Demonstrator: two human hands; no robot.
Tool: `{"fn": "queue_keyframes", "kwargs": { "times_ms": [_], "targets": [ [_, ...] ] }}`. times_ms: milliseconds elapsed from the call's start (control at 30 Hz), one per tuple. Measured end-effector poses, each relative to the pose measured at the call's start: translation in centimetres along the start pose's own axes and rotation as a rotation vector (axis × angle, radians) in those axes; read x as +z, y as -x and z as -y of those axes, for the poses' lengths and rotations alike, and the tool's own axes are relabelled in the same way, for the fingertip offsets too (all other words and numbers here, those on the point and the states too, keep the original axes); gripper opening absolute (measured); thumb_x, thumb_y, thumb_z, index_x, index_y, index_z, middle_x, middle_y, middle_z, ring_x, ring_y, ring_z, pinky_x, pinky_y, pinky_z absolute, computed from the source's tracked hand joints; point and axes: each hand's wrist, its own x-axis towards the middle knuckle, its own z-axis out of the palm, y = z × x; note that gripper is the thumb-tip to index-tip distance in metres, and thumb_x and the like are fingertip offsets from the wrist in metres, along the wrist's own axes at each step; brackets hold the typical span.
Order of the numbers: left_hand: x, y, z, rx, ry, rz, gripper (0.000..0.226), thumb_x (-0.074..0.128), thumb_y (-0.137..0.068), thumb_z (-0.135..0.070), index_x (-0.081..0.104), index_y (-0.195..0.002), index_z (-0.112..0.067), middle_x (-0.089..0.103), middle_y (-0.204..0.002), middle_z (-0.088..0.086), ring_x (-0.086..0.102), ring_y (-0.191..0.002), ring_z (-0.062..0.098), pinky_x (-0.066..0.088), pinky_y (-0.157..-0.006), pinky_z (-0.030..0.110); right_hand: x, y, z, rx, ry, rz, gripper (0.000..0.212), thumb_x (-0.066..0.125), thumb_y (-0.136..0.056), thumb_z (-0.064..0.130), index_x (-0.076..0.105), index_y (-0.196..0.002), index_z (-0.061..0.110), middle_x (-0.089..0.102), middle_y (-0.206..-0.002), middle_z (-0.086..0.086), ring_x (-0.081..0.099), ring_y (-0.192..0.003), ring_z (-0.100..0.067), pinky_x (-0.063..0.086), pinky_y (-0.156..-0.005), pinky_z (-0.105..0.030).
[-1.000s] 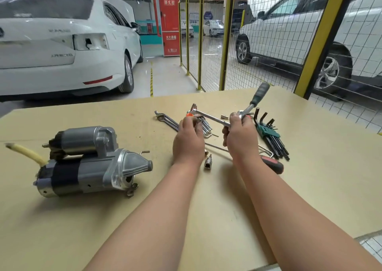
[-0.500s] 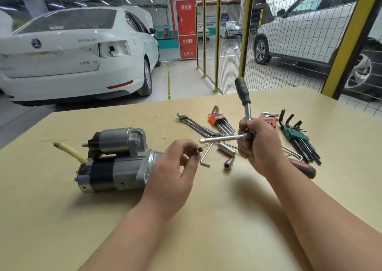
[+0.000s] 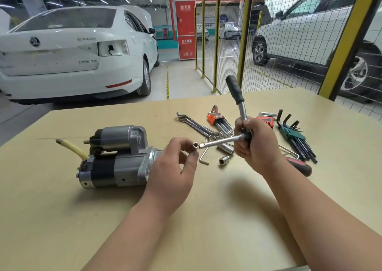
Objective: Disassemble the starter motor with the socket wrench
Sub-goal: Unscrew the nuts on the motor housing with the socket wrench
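**Starter motor** (image 3: 115, 159): silver and black body with a smaller solenoid cylinder on top. It lies on its side on the table (image 3: 206, 229), at 9 o'clock of the wrench. A yellow cable stub juts toward 10 o'clock.

**Socket wrench** (image 3: 241, 107): dark grip and chrome shaft, raised off the table with the handle toward 11 o'clock. The right hand (image 3: 256, 144) grips it at the head.

**Extension bar** (image 3: 223, 140): chrome, running from the head toward 9 o'clock.

**Socket** (image 3: 195, 145): small and chrome, pinched by the left hand (image 3: 171, 171) at the bar's tip.
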Motion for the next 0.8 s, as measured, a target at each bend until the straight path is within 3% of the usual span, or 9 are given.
{"fn": "queue_keyframes", "kwargs": {
  "times_ms": [100, 300, 600, 800],
  "targets": [
    [0.00, -0.07, -0.34, 0.073, -0.057, -0.022, 0.021, 0.055, -0.088, -0.020, 0.045, -0.093, -0.038, 0.055, -0.085, -0.015, 0.051, -0.073, -0.002, 0.035, -0.066, 0.003, -0.34, -0.18, 0.26, -0.003, 0.001, -0.033, 0.020, 0.030, -0.084, 0.012, 0.044, -0.070, 0.013, 0.027, -0.043, 0.001, 0.020, -0.033, -0.011, 0.017, -0.039, -0.018],
    [-0.06, -0.14, -0.25, 0.136, -0.137, -0.012, 0.013, 0.059, -0.088, -0.012, 0.056, -0.097, -0.020, 0.051, -0.089, -0.013, 0.050, -0.073, 0.006, 0.035, -0.068, 0.004, -0.58, -0.36, 0.35, -0.056, 0.122, -0.043, 0.009, 0.038, -0.070, 0.017, 0.043, -0.067, 0.010, 0.030, -0.042, 0.001, 0.020, -0.032, -0.012, 0.018, -0.040, -0.017],
    [-0.24, -0.23, -0.49, 0.119, -0.126, -0.015, 0.013, 0.061, -0.086, -0.008, 0.058, -0.095, -0.017, 0.050, -0.087, -0.012, 0.048, -0.074, 0.008, 0.035, -0.067, 0.004, -0.74, -0.40, 0.32, -0.047, 0.097, -0.042, 0.011, 0.038, -0.071, 0.016, 0.046, -0.069, 0.010, 0.029, -0.044, 0.000, 0.019, -0.032, -0.012, 0.018, -0.040, -0.017],
    [-0.55, -0.33, -0.67, 0.208, -0.112, -0.001, 0.013, 0.064, -0.082, -0.005, 0.061, -0.093, -0.012, 0.052, -0.087, -0.005, 0.048, -0.071, 0.010, 0.038, -0.068, 0.008, -0.83, -0.42, 0.42, 0.041, 0.143, -0.027, 0.011, 0.040, -0.069, 0.018, 0.046, -0.068, 0.009, 0.024, -0.043, -0.004, 0.017, -0.035, -0.013, 0.018, -0.039, -0.017]
  ]
}}
